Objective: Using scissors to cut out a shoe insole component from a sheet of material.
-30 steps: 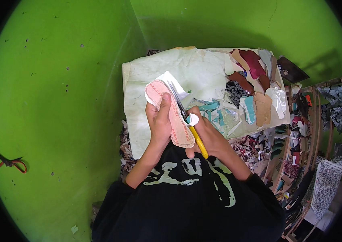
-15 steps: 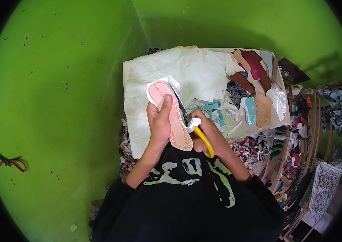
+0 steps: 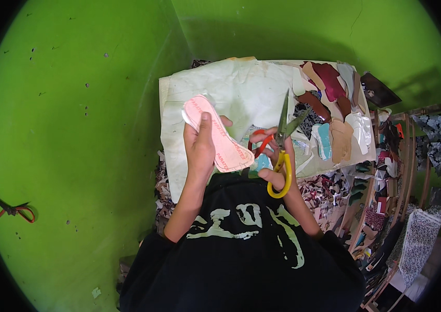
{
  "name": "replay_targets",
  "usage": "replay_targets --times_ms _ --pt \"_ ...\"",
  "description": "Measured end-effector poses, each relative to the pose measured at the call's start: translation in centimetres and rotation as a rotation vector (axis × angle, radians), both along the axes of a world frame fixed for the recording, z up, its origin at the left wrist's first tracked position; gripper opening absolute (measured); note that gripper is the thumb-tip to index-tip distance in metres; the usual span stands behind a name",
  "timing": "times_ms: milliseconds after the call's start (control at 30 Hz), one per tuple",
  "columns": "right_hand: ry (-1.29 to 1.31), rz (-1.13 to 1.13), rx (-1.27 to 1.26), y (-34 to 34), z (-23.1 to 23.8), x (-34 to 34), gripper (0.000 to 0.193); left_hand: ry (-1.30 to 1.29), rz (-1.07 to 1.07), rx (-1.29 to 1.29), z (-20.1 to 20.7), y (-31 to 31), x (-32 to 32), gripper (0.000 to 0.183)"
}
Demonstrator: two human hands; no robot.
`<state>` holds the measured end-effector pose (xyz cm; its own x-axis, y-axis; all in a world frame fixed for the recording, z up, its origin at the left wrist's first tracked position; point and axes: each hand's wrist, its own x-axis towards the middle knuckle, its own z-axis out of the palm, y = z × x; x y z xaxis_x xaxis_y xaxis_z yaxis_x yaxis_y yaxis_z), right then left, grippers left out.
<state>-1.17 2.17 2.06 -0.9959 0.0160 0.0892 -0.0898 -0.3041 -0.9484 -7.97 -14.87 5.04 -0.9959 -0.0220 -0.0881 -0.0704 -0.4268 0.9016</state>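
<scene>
The scissors (image 3: 281, 139) had dull metal blades (image 3: 284, 118) and smooth plastic handles (image 3: 283, 157). The pink insole (image 3: 219, 136) looked matt and papery, the pale sheet (image 3: 189, 89) creased, the white cutouts (image 3: 361, 130) glossy. The black shirt (image 3: 220, 275) was matt cloth, the rack (image 3: 428, 109) wood, the green wall (image 3: 100, 171) mostly smooth.

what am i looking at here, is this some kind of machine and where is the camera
No machine: these are a person's two bare hands. The wide, round-edged view comes from a fisheye camera worn on the head, looking down. The left hand holds a pink sole-shaped piece. The right hand holds scissors with the blades apart. Beyond them lies a pale sheet, with cut pieces in tan, teal, white and dark red toward the right.
</scene>
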Motion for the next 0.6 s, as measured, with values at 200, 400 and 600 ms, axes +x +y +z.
replay_targets --times_ms 200,400,600 --pt "-0.011 0.087 0.299 -1.1 2.5 -1.3 0.052 0.028 -0.150 -0.030 -1.0 0.3 0.1 0.035" --pt "-0.228 0.154 0.213 -2.0 4.2 -0.2 0.040 -0.083 -0.369 0.166 -1.5 -1.2 0.1 0.062" --pt "-0.238 0.171 0.233 -1.5 3.8 -0.2 0.038 -0.085 -0.365 -0.022 -0.6 -2.3 -0.6 0.062"
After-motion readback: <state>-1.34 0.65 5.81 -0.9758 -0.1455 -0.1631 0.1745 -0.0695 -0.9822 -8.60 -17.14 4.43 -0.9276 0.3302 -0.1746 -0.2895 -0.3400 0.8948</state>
